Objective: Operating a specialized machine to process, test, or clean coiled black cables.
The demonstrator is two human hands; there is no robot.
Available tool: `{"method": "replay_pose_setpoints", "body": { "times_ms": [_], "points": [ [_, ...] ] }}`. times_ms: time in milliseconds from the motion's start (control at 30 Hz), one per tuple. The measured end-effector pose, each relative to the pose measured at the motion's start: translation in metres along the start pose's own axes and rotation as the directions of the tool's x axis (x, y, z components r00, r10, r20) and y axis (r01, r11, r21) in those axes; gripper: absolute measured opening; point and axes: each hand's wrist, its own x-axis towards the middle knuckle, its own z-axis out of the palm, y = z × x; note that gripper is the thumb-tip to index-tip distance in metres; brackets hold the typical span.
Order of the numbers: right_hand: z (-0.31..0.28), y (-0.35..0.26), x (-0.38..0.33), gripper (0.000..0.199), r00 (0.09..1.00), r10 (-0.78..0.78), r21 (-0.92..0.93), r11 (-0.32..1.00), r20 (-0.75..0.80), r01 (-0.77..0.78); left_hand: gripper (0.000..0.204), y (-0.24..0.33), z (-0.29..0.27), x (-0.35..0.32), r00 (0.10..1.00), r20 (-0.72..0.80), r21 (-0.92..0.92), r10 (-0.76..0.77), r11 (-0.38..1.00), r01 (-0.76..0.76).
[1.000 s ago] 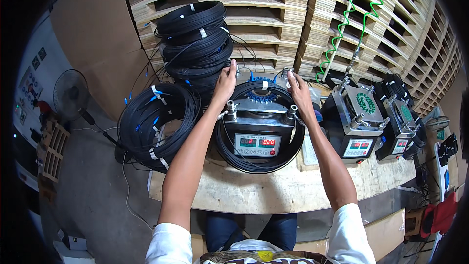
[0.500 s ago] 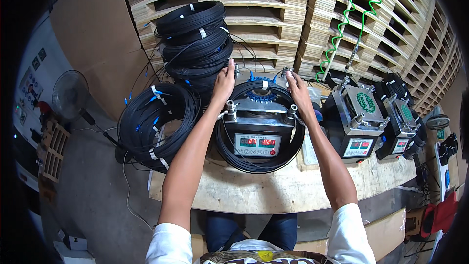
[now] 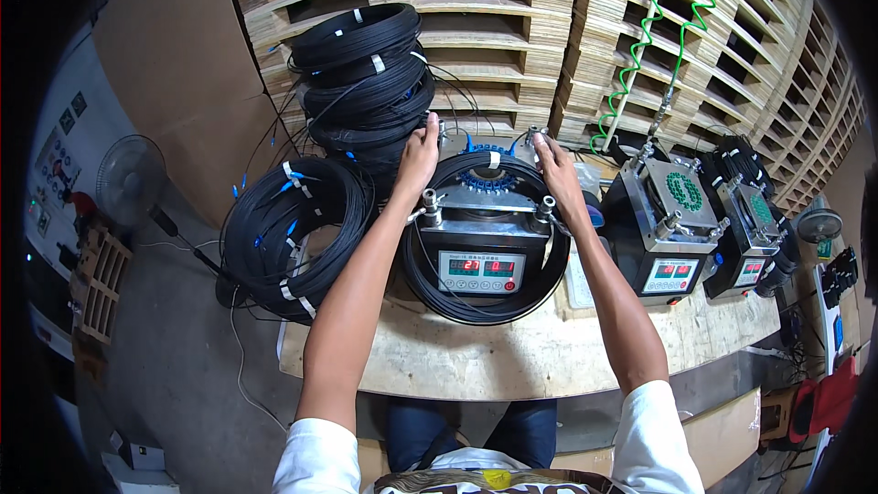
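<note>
"Where's the main machine (image 3: 494, 236)?"

"Mid-desk (image 3: 512, 373), with a black cable coil (image 3: 485, 315) looped round its front, the upper run crossing over the metal top beside a ring of blue connectors (image 3: 489, 183)."

"How would they handle?"

"The machine looks heavy and rigid, hard to shift; its corners seem the firm holds. The coil I'd judge lighter and springy, its jacket maybe slick. Take it by bundled strands near the white tie (image 3: 495, 161), and spare the connectors, which look fragile."

"And the hands?"

"The left grip (image 3: 419, 160) is at the far-left post (image 3: 443, 134), the right grip (image 3: 557, 171) at the far-right post (image 3: 534, 132). Fingertips are mostly hidden, so I can't tell whether either is clenched or slack."

"Further out?"

"A wide pile of coils (image 3: 245, 247) at left, a taller coil stack (image 3: 361, 82) beyond it, two similar machines (image 3: 672, 247) at right, and wooden pallets (image 3: 476, 26) along the far side."
</note>
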Motion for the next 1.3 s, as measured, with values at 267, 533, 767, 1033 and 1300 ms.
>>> {"method": "replay_pose_setpoints", "body": {
  "times_ms": [267, 533, 767, 1033, 1300],
  "points": [
    [0.003, -0.001, 0.000, 0.069, 1.000, 0.022, 0.027, 0.999, 0.003, -0.022, 0.092, -0.005, 0.000, 0.003, 1.000, -0.018, -0.001, -0.019, 1.000, 0.019],
    [-0.002, 0.000, 0.000, 0.074, 0.999, 0.029, -0.010, 1.000, 0.033, -0.029, 0.091, -0.005, 0.001, 0.003, 1.000, -0.006, 0.007, -0.025, 1.000, 0.025],
    [0.002, 0.003, 0.001, 0.071, 1.000, -0.017, 0.029, 0.999, 0.012, 0.017, 0.082, -0.012, 0.004, 0.006, 0.990, -0.123, 0.043, 0.063, 0.997, -0.058],
    [0.001, -0.001, 0.000, 0.073, 1.000, 0.010, 0.029, 1.000, 0.002, -0.010, 0.082, -0.009, 0.005, 0.004, 0.990, -0.129, 0.025, 0.064, 0.998, -0.061],
    [-0.001, -0.005, -0.004, 0.075, 1.000, 0.018, -0.004, 1.000, 0.000, -0.018, 0.083, -0.002, 0.001, -0.001, 0.999, -0.045, -0.031, -0.004, 1.000, 0.002]
  ]
}}
